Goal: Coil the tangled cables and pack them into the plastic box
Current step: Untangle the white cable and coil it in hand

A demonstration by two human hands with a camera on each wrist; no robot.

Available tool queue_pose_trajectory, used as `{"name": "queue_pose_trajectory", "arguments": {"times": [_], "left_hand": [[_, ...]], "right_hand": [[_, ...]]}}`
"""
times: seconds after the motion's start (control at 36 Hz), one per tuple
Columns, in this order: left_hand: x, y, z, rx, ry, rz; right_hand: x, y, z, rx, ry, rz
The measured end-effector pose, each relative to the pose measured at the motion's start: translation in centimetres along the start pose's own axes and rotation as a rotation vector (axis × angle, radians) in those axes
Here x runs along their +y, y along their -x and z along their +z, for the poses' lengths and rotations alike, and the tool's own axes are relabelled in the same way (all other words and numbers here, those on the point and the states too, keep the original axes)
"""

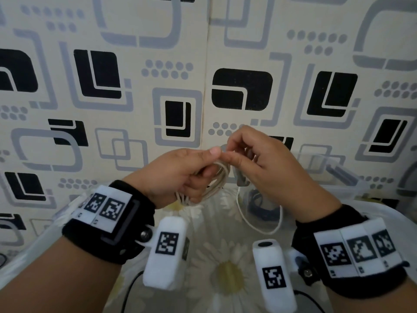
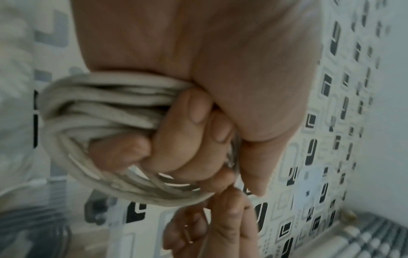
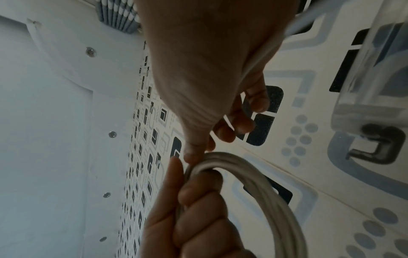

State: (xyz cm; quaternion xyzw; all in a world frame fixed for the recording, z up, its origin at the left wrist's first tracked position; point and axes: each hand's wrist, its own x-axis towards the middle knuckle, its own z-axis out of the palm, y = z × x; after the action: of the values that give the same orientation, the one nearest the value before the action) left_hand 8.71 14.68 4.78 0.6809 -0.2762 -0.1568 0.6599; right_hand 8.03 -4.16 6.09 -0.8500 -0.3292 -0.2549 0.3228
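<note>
Fingers (image 2: 181, 132) of the left hand (image 1: 180, 175) were curled tight round a white coil (image 2: 99, 108) of cable, several loops bunched in the fist and bulging out at the hand's 9 o'clock side in the left wrist view. The right hand (image 1: 259, 163) met it at about 1 o'clock of the left fist in the head view, its thumb and forefinger pinching the cable at the top of the coil, the other fingers loosely bent. Both hands were raised above the table (image 1: 228, 263), which wore a daisy-print cloth. Judging by this, the coiling step was in hand and near its close: a loose tail (image 1: 259, 227) of white cable hung from the hands and curved down at 5 o'clock of them. The next move likely called for laying that tail as one more loop, or wrapping it round the bundle, while the left fist kept the turns from springing apart. A clear box (image 1: 334, 175) stood at 3 o'clock of the hands, near the wall; a dark cable (image 1: 261, 204) seemed to lie in or behind it, though the clear plastic made that hard to tell. Nothing solid stood between coil and box. The hanging tail could snag on the box rim, and the stiff loops might slip if the grip loosened.
</note>
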Motion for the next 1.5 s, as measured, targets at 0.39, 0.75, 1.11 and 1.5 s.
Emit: {"name": "queue_pose_trajectory", "arguments": {"times": [0.39,0.75,1.11,1.5], "left_hand": [[0.1,-0.4,0.3,-0.292,0.606,0.067],[-0.8,-1.1,1.4,-0.302,0.727,0.148],[0.6,-0.7,1.4,0.182,0.230,0.100],[0.9,-0.4,3.9,0.371,-0.089,0.110]], "right_hand": [[-1.0,0.5,2.1,0.044,-0.444,0.211],[-2.0,0.1,3.2,0.136,-0.927,0.390],[-1.3,0.0,2.5,0.221,-0.557,0.358],[-1.6,0.4,3.1,0.209,-0.296,0.275]]}}
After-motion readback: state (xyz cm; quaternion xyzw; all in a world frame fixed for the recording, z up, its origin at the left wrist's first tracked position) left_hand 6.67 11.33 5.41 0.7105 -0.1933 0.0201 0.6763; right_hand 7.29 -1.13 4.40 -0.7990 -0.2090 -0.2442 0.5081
